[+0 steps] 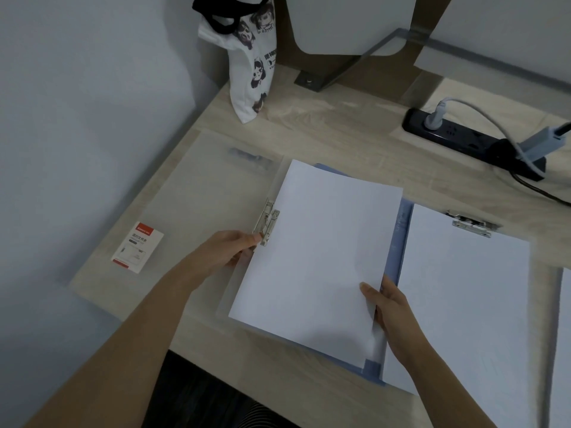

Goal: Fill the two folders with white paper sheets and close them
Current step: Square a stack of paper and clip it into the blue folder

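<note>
A translucent folder [197, 205] lies open on the desk, its metal clip [267, 222] along the spine. My left hand [228, 251] pinches the lower end of that clip. My right hand [387, 301] grips the right edge of a stack of white sheets [321, 254], which lies tilted over the folder's right half with its left edge at the clip. To the right lies an open blue folder [401, 223] with white paper [463, 291] under its top clip [472, 225].
A small red-and-white box [137, 247] sits at the desk's left edge. A printed tote bag [250, 57] stands at the back. A black power strip [463, 140] with cables lies at the back right. More white paper [564, 335] shows at the far right.
</note>
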### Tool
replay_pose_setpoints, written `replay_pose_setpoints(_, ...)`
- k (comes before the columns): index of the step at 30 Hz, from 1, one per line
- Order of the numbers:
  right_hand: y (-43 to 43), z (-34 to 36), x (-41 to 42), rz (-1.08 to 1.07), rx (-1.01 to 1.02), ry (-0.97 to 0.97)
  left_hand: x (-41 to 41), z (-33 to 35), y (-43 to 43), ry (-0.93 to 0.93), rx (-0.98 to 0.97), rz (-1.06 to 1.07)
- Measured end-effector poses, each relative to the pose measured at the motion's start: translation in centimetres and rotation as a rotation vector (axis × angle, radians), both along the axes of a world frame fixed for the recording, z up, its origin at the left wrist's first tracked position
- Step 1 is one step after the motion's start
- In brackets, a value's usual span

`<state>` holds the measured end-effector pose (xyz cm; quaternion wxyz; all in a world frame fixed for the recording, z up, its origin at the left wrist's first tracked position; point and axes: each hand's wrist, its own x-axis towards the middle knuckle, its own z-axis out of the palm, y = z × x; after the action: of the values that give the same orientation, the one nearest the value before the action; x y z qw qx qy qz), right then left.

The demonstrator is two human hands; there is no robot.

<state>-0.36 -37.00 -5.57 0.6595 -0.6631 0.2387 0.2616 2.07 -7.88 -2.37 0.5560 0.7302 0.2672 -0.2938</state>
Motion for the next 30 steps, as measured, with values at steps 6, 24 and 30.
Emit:
replay_pose_setpoints(6,0.0,-0.1,-0.1,0.012,-0.021,0.007,-0.5,-0.5,-0.7,-0.128,0.036,0.053)
replay_pose_setpoints(24,0.3,2.5,-0.1,0.493,-0.929,-0.377,-2.7,6.0,-5.3,-0.439,-0.022,0.233)
replay_pose_setpoints(30,-3.0,7.9,0.9,0.417,-0.234,-0.055,-2.9,12.8,-12.5,-0.587,-0.156,0.14)
